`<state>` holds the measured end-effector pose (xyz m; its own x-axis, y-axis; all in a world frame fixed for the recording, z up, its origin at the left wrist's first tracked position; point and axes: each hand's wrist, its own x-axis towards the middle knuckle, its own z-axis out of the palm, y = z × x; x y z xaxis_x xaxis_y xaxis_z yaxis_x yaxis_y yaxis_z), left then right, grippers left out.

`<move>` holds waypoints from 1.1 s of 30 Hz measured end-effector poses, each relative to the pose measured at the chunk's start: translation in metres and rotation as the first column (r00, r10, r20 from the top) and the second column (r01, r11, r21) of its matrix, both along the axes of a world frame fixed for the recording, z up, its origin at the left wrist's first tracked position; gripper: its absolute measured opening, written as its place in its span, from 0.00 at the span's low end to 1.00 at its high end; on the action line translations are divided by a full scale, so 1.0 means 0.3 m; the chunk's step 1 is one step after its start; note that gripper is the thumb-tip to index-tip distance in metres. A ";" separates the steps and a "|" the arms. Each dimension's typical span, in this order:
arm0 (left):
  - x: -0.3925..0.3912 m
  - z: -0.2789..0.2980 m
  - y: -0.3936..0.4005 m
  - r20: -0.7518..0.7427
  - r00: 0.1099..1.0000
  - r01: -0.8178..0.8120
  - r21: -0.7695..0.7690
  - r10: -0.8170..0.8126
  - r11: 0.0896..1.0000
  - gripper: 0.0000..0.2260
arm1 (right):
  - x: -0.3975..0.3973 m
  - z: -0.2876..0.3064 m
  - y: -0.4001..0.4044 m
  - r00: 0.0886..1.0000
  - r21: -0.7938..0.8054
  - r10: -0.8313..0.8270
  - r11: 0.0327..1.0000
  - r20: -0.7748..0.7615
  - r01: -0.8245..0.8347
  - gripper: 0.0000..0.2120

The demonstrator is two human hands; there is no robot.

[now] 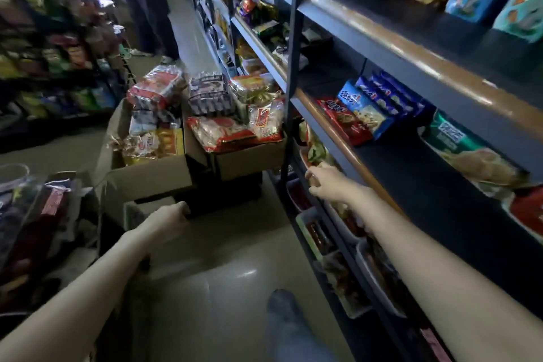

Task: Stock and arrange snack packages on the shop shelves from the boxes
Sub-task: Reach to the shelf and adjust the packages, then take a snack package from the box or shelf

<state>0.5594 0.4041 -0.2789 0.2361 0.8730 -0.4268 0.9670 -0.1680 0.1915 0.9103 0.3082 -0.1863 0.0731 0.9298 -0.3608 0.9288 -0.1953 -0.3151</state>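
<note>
Two cardboard boxes (152,176) (249,159) hold piled snack packages (223,132).

It was a small shop aisle: dark metal shelves (367,23) on the right held rows of snack packets (364,109), blurred racks (44,53) lined the left, and open cardboard boxes (152,173) of packets sat on the floor.

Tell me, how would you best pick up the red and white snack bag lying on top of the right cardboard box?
Probably by its near long edge, coming from above and from the aisle side. The red and white snack bag lies flat on the heap in the right cardboard box, its near edge overhanging the box rim, so fingers could slip under there. Other packs crowd its far side.
</note>
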 end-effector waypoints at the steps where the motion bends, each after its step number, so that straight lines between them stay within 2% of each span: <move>1: 0.025 0.076 0.040 -0.016 1.000 -0.010 -0.031 0.010 0.999 0.15 | 0.014 -0.024 0.105 1.000 -0.006 -0.008 1.000 -0.022 0.008 0.19; 3: 0.072 0.157 0.183 -0.019 0.999 -0.042 -0.004 0.042 0.999 0.18 | 0.038 -0.059 0.309 0.999 -0.034 -0.017 0.999 -0.041 0.016 0.19; 6: 0.151 0.209 0.337 0.101 0.993 -0.070 0.026 0.067 0.997 0.19 | 0.022 -0.102 0.557 0.999 -0.054 -0.032 0.998 -0.032 0.030 0.17; 10: 0.163 0.140 0.559 0.101 0.994 -0.027 -0.052 0.032 0.998 0.21 | -0.084 -0.214 0.862 0.999 -0.139 -0.019 0.990 -0.040 0.013 0.20; 12: 0.137 0.076 0.713 0.129 0.985 -0.100 -0.103 0.113 0.990 0.22 | -0.127 -0.269 1.008 0.996 -0.159 -0.037 0.987 -0.075 0.025 0.20; 13: 0.127 0.043 0.801 0.201 0.955 -0.189 -0.149 0.217 0.971 0.21 | -0.145 -0.296 1.081 0.992 -0.158 -0.067 0.986 -0.108 0.050 0.20; 15: 0.134 -0.001 0.990 0.366 0.804 -0.388 -0.275 0.469 0.880 0.17 | -0.173 -0.352 1.224 0.962 -0.138 -0.193 0.976 -0.190 0.169 0.21; 16: 0.146 -0.017 1.076 0.415 0.714 -0.451 -0.343 0.564 0.824 0.16 | -0.184 -0.379 1.291 0.938 -0.129 -0.262 0.963 -0.227 0.238 0.22; 17: 0.159 -0.031 1.151 0.435 0.664 -0.469 -0.390 0.608 0.792 0.15 | -0.196 -0.407 1.353 0.911 -0.124 -0.320 0.947 -0.261 0.297 0.22; 19: 0.172 -0.060 1.276 0.416 0.705 -0.412 -0.419 0.575 0.809 0.16 | -0.223 -0.462 1.464 0.860 -0.159 -0.400 0.916 -0.316 0.368 0.22; 21: 0.177 -0.071 1.369 0.371 0.804 -0.308 -0.410 0.465 0.859 0.16 | -0.239 -0.509 1.553 0.818 -0.266 -0.460 0.884 -0.346 0.385 0.29; 23: 0.172 -0.092 1.452 0.337 0.857 -0.231 -0.423 0.389 0.876 0.15 | -0.240 -0.559 1.618 0.799 -0.387 -0.502 0.844 -0.331 0.370 0.45; 25: 0.161 -0.117 1.507 0.321 0.858 -0.213 -0.489 0.401 0.846 0.15 | -0.240 -0.610 1.661 0.827 -0.484 -0.499 0.808 -0.259 0.336 0.62; 27: 0.145 -0.149 1.532 0.308 0.827 -0.234 -0.572 0.470 0.786 0.15 | -0.246 -0.644 1.685 0.828 -0.515 -0.512 0.785 -0.227 0.344 0.63; 28: 0.140 -0.164 1.533 0.299 0.810 -0.247 -0.604 0.504 0.757 0.15 | -0.254 -0.650 1.687 0.778 -0.504 -0.568 0.771 -0.266 0.390 0.61; 30: 0.134 -0.191 1.528 0.298 0.750 -0.275 -0.672 0.591 0.688 0.16 | -0.291 -0.633 1.674 0.590 -0.526 -0.715 0.689 -0.376 0.498 0.53; 32: 0.132 -0.187 1.523 0.297 0.677 -0.291 -0.733 0.674 0.615 0.17 | -0.336 -0.598 1.638 0.401 -0.641 -0.818 0.573 -0.412 0.511 0.40; 33: 0.129 -0.177 1.522 0.292 0.665 -0.293 -0.745 0.688 0.599 0.16 | -0.360 -0.570 1.611 0.348 -0.686 -0.845 0.533 -0.406 0.495 0.35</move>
<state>0.5982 0.8608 -0.3318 0.1946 0.5110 -0.8372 0.5602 0.6428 0.5225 0.8023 0.7916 -0.3573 0.1983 0.4200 -0.8856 -0.0242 -0.9011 -0.4328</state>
